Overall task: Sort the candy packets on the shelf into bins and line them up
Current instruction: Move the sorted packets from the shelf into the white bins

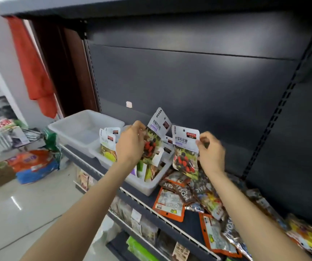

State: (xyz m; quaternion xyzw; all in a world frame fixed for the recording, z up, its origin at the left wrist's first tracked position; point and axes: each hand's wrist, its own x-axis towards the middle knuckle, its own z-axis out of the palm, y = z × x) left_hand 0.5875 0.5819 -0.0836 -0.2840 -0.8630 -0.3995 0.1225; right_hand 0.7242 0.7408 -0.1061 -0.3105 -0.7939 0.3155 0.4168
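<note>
My left hand grips a white-topped candy packet with red berries and holds it upright over the nearer clear bin, where several like packets stand. My right hand pinches the right edge of a second berry packet, held up in the air just right of that bin. A second clear bin sits to the left on the shelf; I see nothing in it. On the shelf to the right lies a loose heap of orange-edged and dark candy packets.
A white wire rail runs along the shelf's front edge. Dark back panels rise behind. A lower shelf holds more packets. Bags and boxes lie on the tiled floor at left, beneath a red cloth.
</note>
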